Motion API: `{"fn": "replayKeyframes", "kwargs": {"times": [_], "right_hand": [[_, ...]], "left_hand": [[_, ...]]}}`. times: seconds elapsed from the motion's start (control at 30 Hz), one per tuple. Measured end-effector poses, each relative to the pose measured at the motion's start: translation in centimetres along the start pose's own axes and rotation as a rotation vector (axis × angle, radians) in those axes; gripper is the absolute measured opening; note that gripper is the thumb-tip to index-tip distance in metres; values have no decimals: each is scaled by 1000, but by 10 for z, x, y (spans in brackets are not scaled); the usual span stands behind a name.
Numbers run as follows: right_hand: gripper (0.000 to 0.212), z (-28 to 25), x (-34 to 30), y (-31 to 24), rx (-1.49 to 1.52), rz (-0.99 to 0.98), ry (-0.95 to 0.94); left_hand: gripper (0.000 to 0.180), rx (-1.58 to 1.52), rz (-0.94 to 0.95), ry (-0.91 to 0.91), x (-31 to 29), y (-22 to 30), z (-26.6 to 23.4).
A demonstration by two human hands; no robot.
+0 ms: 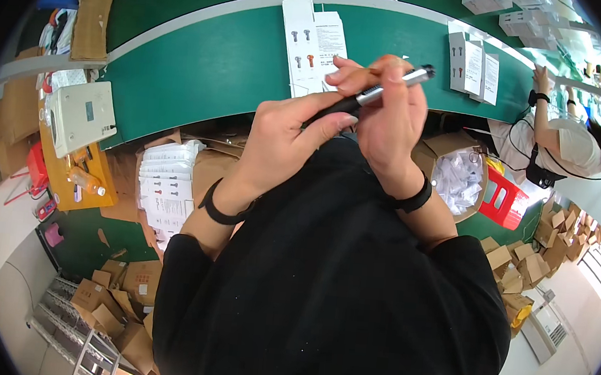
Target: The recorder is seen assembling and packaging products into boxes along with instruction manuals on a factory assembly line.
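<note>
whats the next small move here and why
Probably lower the pen-like tool toward the white carton: the left hand and right hand hold it up, and the carton lies just beyond them on the green table.

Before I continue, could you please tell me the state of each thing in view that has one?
pen-like tool: held in both hands
left hand: closed around its black part
right hand: fingers on its silver part
white printed sheet: lying on the green table
cardboard box: open, filled with whitish pieces
bottle: capped
white printed cartons: piled, overlapping
</note>
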State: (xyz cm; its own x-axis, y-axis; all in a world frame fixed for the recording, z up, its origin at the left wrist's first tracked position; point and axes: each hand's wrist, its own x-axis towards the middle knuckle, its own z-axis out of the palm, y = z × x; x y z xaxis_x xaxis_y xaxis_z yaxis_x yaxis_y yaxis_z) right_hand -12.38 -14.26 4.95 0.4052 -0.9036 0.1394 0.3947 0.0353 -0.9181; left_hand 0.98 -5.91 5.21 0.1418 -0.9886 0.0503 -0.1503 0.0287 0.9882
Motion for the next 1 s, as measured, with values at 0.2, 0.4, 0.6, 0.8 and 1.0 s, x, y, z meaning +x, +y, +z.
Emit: {"fn": "replayKeyframes", "kwargs": {"times": [0.2, 0.4, 0.6, 0.8, 1.0], "right_hand": [[34, -131, 45, -90, 147, -464, 218], [11, -73, 4, -75, -1039, -178, -362], [15, -85, -2, -64, -1079, -214, -506], [17, -97, -9, -64, -1063, -206, -594], [18, -100, -10, -57, -1223, -148, -792]], "left_hand": [[26, 242, 252, -106, -13, 45, -10], [25, 43, 139, 25, -3, 24, 18], [26, 62, 42, -135, -1, 35, 33], [25, -37, -55, -15, -16, 18, 42], [21, 36, -40, -109, -9, 15, 32]]}}
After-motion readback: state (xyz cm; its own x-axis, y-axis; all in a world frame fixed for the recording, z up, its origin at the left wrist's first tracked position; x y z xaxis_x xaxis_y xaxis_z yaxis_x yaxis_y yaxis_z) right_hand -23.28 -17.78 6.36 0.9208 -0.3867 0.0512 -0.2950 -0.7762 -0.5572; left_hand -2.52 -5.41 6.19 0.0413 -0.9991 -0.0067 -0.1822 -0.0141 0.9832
